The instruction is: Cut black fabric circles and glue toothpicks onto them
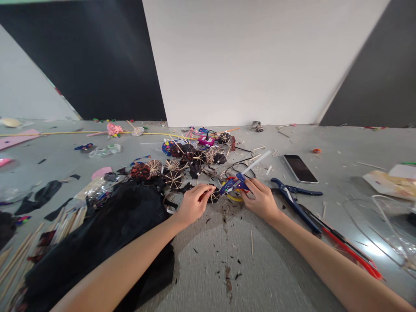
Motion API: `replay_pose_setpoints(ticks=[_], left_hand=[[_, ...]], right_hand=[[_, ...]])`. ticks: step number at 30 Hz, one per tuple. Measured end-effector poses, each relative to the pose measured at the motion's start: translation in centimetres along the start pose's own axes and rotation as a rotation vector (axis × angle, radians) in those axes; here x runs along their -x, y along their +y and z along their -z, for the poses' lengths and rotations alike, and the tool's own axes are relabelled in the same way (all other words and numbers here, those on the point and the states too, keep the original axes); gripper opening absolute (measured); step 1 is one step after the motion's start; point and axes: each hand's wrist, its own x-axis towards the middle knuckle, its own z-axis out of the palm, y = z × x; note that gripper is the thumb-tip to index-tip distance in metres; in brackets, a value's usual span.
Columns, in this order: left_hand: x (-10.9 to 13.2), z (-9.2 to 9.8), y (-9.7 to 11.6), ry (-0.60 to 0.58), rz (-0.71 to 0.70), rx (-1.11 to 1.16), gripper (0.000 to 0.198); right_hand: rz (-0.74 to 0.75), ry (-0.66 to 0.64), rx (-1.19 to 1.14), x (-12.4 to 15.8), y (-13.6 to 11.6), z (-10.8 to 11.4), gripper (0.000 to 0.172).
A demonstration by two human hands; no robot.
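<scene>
Pinched in the fingers of my left hand [194,202] is a small black umbrella-like piece [213,196] with thin wooden ribs. My right hand [261,200] is wrapped round a blue hot glue gun [231,186], its nozzle pointing left, close to that piece. A translucent glue stick [260,162] juts from the gun's rear. Just beyond my hands lies a pile of similar small ribbed pieces [173,179], dark and patterned. Black cloth [107,234] spreads beneath and beside my left forearm.
Right of my right hand lie blue-handled pliers [292,200], red-handled scissors [352,251] and a phone [299,168]. A purple power adapter [206,141] sits behind the pile, with a yellow cord [58,133] running left. Thin wooden sticks [69,221] rest at left; scraps litter the table.
</scene>
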Motion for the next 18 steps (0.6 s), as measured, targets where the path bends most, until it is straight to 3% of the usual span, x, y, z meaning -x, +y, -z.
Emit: replay_pose_setpoints(ticks=[18], left_hand=[[0.05,-0.01,0.02,-0.003,0.012,0.012,0.016]], right_hand=[[-0.075,-0.034,-0.031,-0.23,-0.36,0.22,0.033]])
